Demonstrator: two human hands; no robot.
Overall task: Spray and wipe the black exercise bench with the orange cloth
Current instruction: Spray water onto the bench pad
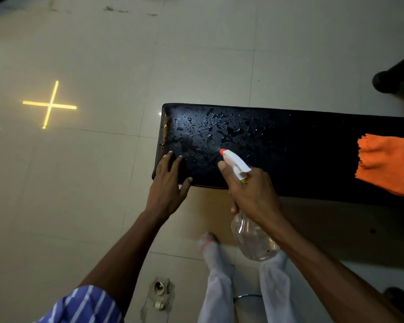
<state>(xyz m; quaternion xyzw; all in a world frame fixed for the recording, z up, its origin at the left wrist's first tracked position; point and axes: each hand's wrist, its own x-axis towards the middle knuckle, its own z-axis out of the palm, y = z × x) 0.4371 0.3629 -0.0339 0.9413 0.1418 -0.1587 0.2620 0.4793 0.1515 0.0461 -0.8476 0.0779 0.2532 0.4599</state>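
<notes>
here the left hand [167, 183] lies flat and spread on the near corner of the black exercise bench [289, 155], gripping nothing; it looks set there to brace the body and steady the pad while spraying goes on. just ahead of its fingertips the vinyl is beaded with droplets, so this end seems already wetted. to the right, the right hand [252, 194] is wrapped around the neck of a clear spray bottle [252, 238], forefinger reaching toward the trigger, white nozzle with its orange tip [224, 150] aimed over the wet patch. well off to the right of that hand the orange cloth [390, 164] rests on the bench top, parked within reach for wiping, untouched. its right edge is cut off by the frame, as is the rest of the bench. how much liquid the bottle holds is hard to make out, and the dry end is too dark to judge.
</notes>
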